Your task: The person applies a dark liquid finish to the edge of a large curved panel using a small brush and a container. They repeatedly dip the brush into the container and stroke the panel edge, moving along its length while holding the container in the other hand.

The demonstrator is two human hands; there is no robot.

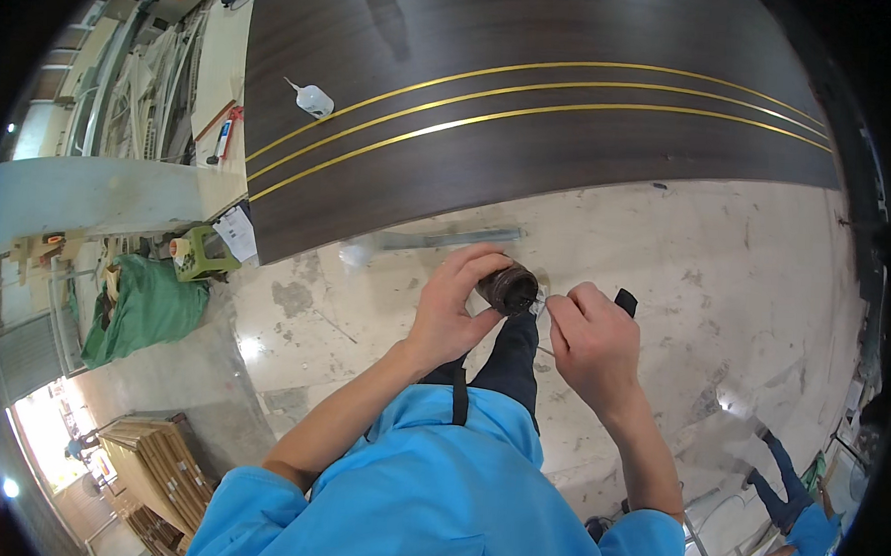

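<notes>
Blue shirt (436, 486) is cropped, dark jar (514, 290) partly hidden

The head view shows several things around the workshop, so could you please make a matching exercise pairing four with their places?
1. Dark jar
2. White bottle
3. Green cloth
4. Yellow stripes

A. Running in long lines across the dark board
B. At the left side of the view, off the board
C. In the left hand
D. Lying on the board

Pairs: 1-C, 2-D, 3-B, 4-A
</notes>
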